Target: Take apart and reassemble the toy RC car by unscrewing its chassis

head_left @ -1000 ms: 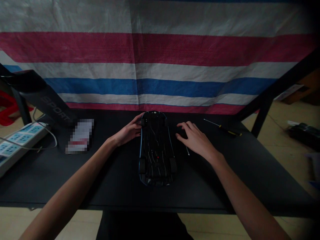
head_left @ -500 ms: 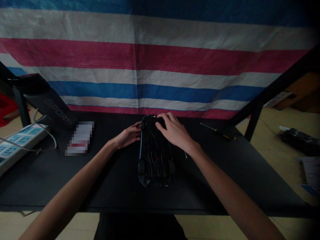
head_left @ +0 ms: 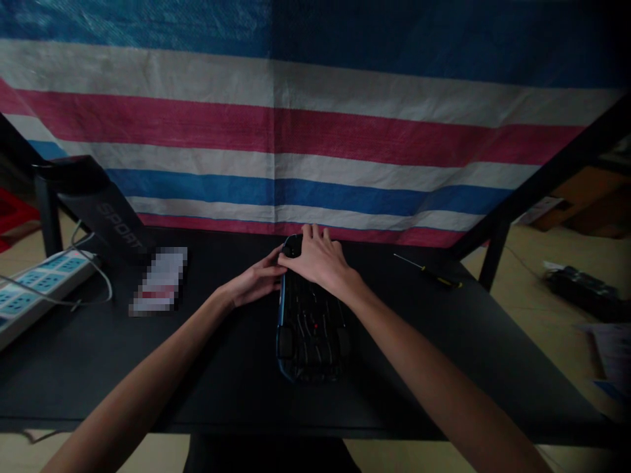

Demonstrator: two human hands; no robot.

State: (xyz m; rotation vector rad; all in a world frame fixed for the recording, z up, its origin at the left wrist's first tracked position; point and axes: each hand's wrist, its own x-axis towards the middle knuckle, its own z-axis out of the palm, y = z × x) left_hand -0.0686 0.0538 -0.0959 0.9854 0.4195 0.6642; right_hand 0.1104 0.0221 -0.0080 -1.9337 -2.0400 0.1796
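A dark toy car (head_left: 315, 332) with blue edging lies wheels-up near the middle of the surface (head_left: 221, 374), its length pointing away from the person, as we look down past two bare forearms. At its far end, the right hand (head_left: 323, 259) lies across the underside, fingers moderately spread and reaching over the end, thumb toward the left-hand corner; whether it grips or merely rests there, we cannot tell. The left hand (head_left: 255, 279) sits against the car's far left side, fingers slightly apart and partly bent, the tips hidden from us. To the right, well apart from both, lies a screwdriver (head_left: 438, 277) with a dark and yellow handle. We judge the car to be light and stiff, probably a plastic shell, with smooth sides that may slip under dry fingertips and could rock on its rounded roof if pressed at one end. The edging and the wheels look like its more delicate parts; we would take hold of it by both long sides, between the wheels, keeping pressure off the thin trim along the edges.
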